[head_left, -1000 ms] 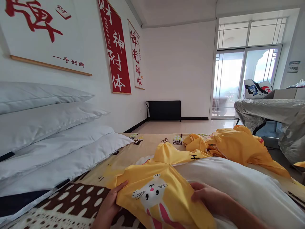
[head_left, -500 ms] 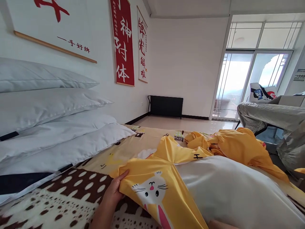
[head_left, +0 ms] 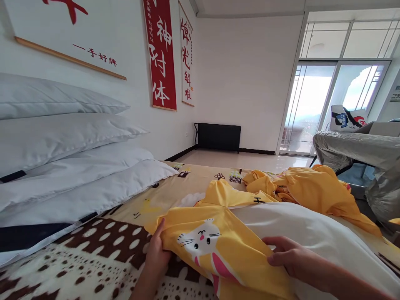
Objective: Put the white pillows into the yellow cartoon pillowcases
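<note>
A yellow pillowcase (head_left: 250, 254) printed with a white rabbit lies partly over a white pillow (head_left: 290, 216) on the bed. My left hand (head_left: 158, 252) is closed on the pillowcase's left corner, thumb on top and the other fingers underneath. At the pillowcase's right edge, where it meets the pillow, my right hand (head_left: 286, 254) pinches the cloth between thumb and fingers. Part of the pillow is hidden beneath the yellow fabric.
Several white pillows (head_left: 71, 141) are stacked on the left by the wall. A crumpled heap of yellow cloth (head_left: 315, 187) lies at the bed's far right. Beyond it stands furniture in silvery plastic wrap (head_left: 353, 143). The patterned blanket (head_left: 78, 266) covers the bed.
My right hand has come up from the bottom edge onto the pillowcase's right side. The rabbit print has shifted and tilted slightly as the cloth moved; my left hand keeps its hold.
</note>
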Demonstrator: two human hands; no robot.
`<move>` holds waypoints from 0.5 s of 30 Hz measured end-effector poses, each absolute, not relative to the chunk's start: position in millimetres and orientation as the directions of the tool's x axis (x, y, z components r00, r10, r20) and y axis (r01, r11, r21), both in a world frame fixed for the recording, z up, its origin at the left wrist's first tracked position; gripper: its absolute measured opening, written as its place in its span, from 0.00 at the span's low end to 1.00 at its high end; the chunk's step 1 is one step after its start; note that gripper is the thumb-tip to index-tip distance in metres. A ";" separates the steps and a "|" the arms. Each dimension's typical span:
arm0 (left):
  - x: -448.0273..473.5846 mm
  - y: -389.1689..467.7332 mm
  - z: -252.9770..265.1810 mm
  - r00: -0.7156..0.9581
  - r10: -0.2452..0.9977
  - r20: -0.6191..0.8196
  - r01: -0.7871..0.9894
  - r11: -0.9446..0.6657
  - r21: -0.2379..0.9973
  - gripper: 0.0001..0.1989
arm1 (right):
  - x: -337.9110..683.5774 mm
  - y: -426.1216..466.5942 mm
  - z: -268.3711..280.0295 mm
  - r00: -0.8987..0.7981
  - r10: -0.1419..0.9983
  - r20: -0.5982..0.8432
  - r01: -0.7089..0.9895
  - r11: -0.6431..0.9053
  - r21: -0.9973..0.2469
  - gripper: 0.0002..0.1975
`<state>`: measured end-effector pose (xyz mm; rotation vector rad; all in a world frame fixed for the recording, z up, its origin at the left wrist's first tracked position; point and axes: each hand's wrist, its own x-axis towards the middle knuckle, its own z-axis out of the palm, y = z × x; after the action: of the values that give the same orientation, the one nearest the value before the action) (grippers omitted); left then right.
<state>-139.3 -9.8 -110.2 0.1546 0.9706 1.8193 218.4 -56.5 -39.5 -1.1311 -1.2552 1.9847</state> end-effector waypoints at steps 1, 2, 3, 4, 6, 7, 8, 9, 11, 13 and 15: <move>-135.2 -11.0 -111.9 -0.480 0.824 -0.301 -0.712 -0.165 0.682 0.23 | 214.5 -51.3 -36.4 -0.512 0.776 -0.367 0.025 -0.413 -0.910 0.24; -131.9 -12.2 -114.1 -0.489 0.823 -0.288 -0.703 -0.176 0.689 0.23 | 210.6 -46.4 -34.2 -0.518 0.776 -0.360 0.047 -0.394 -0.918 0.24; -129.5 -13.4 -116.7 -0.497 0.822 -0.277 -0.694 -0.185 0.696 0.23 | 207.1 -42.0 -32.9 -0.519 0.777 -0.357 0.069 -0.378 -0.923 0.24; -127.9 -14.6 -119.7 -0.504 0.820 -0.269 -0.687 -0.192 0.701 0.23 | 204.2 -38.1 -32.3 -0.509 0.780 -0.363 0.098 -0.367 -0.925 0.23; -126.2 -17.0 -125.5 -0.514 0.821 -0.248 -0.668 -0.202 0.716 0.24 | 202.0 -30.8 -32.7 -0.448 0.801 -0.397 0.184 -0.352 -0.918 0.25; -125.4 -18.2 -127.9 -0.511 0.826 -0.236 -0.661 -0.203 0.722 0.23 | 203.1 -26.9 -33.5 -0.410 0.815 -0.410 0.223 -0.346 -0.911 0.25; -124.2 -19.2 -129.6 -0.498 0.837 -0.226 -0.661 -0.198 0.724 0.23 | 205.9 -22.6 -34.6 -0.374 0.832 -0.410 0.253 -0.334 -0.908 0.26; -122.5 -20.2 -130.5 -0.479 0.851 -0.217 -0.668 -0.193 0.718 0.22 | 210.1 -17.7 -35.9 -0.338 0.852 -0.400 0.281 -0.314 -0.907 0.26; -117.0 -21.8 -130.5 -0.448 0.869 -0.212 -0.691 -0.186 0.699 0.20 | 221.5 -6.7 -39.2 -0.253 0.899 -0.358 0.332 -0.266 -0.905 0.25; -109.9 -23.3 -130.0 -0.410 0.882 -0.230 -0.705 -0.146 0.694 0.17 | 233.7 3.7 -43.1 -0.175 0.936 -0.306 0.359 -0.229 -0.905 0.24; -102.2 -25.3 -131.4 -0.335 0.914 -0.231 -0.673 -0.061 0.738 0.16 | 242.9 11.2 -46.5 -0.156 0.939 -0.307 0.313 -0.248 -0.917 0.24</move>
<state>-102.2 -25.3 -131.4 0.3556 0.9442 1.6817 242.9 11.2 -46.5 -1.5467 -1.4373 1.4284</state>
